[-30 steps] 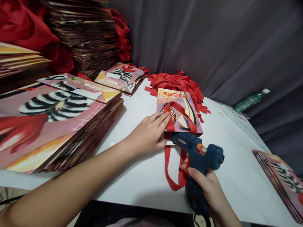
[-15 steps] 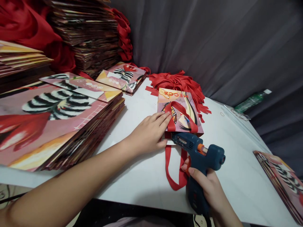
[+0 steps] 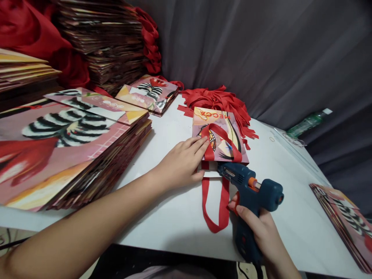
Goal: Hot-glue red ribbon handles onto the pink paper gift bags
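Note:
My right hand [image 3: 258, 226] is wrapped round the grip of a dark blue hot glue gun [image 3: 245, 186], with a finger at its orange trigger. The gun's nozzle points left at the near edge of a printed paper gift bag [image 3: 220, 133] lettered MECCA; the tip itself is hidden. My left hand [image 3: 186, 162] lies flat, its fingertips pressing the red ribbon handle [image 3: 209, 153] on the bag. A second red ribbon loop [image 3: 215, 228] hangs from the white flap [image 3: 212, 170] toward me, flat on the table.
A heap of red ribbon strips [image 3: 215, 97] lies behind the bag. Tall stacks of printed bags [image 3: 116, 155] fill the left side. At the right are another bag stack [image 3: 343, 217] and a green plastic bottle [image 3: 309, 123]. A grey curtain [image 3: 247, 50] hangs behind the white table [image 3: 174, 221].
My right hand has drawn the glue gun slightly to the right along the bag's edge, showing more of the white flap. My left hand stays on the bag.

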Available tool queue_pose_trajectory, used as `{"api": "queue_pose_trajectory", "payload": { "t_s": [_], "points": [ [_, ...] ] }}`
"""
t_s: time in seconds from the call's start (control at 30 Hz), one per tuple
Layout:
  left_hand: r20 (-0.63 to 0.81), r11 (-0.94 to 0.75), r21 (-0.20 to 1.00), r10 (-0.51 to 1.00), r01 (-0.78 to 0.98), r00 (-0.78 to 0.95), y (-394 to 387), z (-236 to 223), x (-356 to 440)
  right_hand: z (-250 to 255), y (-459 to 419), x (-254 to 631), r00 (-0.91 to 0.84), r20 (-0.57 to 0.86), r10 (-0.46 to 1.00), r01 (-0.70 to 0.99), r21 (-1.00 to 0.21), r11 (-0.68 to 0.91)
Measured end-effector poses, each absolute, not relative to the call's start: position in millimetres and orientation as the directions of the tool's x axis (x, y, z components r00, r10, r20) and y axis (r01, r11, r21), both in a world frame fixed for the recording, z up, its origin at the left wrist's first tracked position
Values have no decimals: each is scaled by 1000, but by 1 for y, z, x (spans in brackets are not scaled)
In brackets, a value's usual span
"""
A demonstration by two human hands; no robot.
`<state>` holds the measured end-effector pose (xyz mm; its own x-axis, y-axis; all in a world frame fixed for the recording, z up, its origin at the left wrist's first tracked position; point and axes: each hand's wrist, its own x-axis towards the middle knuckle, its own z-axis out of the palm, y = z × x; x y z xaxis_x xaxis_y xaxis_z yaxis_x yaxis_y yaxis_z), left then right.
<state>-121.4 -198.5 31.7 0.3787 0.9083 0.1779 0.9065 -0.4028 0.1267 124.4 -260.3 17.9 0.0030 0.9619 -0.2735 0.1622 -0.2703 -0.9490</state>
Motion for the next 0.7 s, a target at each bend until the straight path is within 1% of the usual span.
{"api": "queue_pose_trajectory", "payload": {
  "t_s": [0.23, 0.37, 0.5, 0.6, 0.63, 0.7],
  "points": [
    [166, -396, 113, 912, 911, 376, -198, 32, -122, 17, -263, 135, 36, -196, 980, 292, -936, -198],
    [160, -392, 116, 914, 913, 372, -198, 32, -121, 13, -266, 141, 20, -125, 992, 410, -904, -122],
    [151, -387, 114, 917, 915, 369, -198, 33, -121, 10, -269, 146, 5, -100, 995, 466, -880, -91],
    [156, -389, 111, 916, 915, 370, -198, 33, -121, 11, -270, 143, -36, -108, 994, 458, -886, -79],
    [159, -391, 110, 915, 914, 372, -198, 33, -121, 13, -270, 141, -48, -114, 992, 428, -900, -83],
    [164, -393, 112, 913, 913, 373, -198, 32, -121, 15, -270, 135, -69, -149, 987, 316, -941, -120]
  ]
}}
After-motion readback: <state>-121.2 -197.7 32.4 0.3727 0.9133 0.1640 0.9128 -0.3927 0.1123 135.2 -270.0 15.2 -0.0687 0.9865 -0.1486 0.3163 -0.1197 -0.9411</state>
